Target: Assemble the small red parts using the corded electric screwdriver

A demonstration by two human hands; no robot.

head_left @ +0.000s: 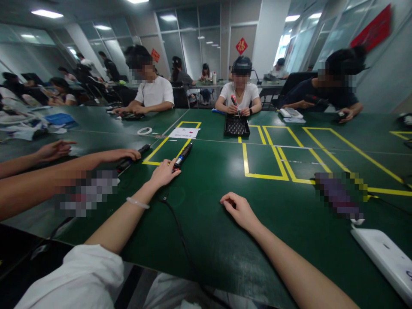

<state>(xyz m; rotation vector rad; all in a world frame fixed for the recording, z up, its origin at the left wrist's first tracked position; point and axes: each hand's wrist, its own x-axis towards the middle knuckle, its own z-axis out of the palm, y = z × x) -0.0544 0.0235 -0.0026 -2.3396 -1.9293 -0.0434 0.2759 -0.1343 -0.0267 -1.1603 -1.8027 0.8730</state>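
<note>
The left hand (164, 171) is curling its fingers over the near end of the one screwdriver (183, 155), which is pointing toward 1 o'clock, while the right hand (240, 210) is resting half-curled and empty at 4 o'clock, with bare green bench (206, 240) lying open down to the near edge.

Office wkshop: yellow-taped worktable (209, 240), glass partitions (193, 38)

left hand (164, 172) outstretched, right hand (240, 210) fisted
</note>
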